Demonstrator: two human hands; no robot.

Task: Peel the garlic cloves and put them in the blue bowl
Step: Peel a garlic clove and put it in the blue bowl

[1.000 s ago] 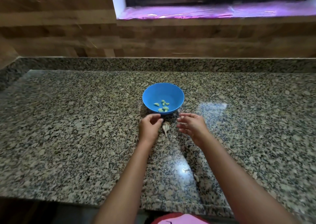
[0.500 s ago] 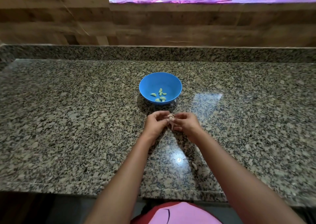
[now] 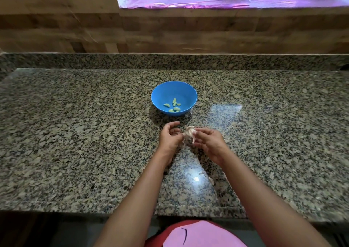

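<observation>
1. Granite counter point(image 3: 75, 133) is carrying the blue bowl point(image 3: 174, 97), which is sitting just beyond the hands and holding about six peeled cloves point(image 3: 174, 106) on its floor.
2. Garlic point(image 3: 190, 133), a pale papery piece, is no longer lying on the counter as it was a second ago; it is now being held up between the two hands, just in front of the bowl.
3. Right hand point(image 3: 208, 143) is gripping the garlic, its fingers and thumb curling round the piece from the right side.
4. Left hand point(image 3: 170, 136) is sitting just beside the garlic with its fingers loosely curled; its fingertips seem to be pinching a strip of skin at the garlic's left edge, though blur is making that contact hard to confirm.
5. Half a second ago both hands were pressing close around the garlic; they are now drawing slightly apart, which suggests that skin is being pulled away or a clove is being broken free.
6. Bowl contents are looking the same as before, so no new clove has been dropped in during this spell.
7. Judging from this, peeling is just beginning on this piece, and the task is partway along.
8. Small pale flakes point(image 3: 201, 173) are lying on the counter nearer the person, probably shed skin.
9. Next, the bared clove is likely needing a short carry forward into the bowl.
</observation>
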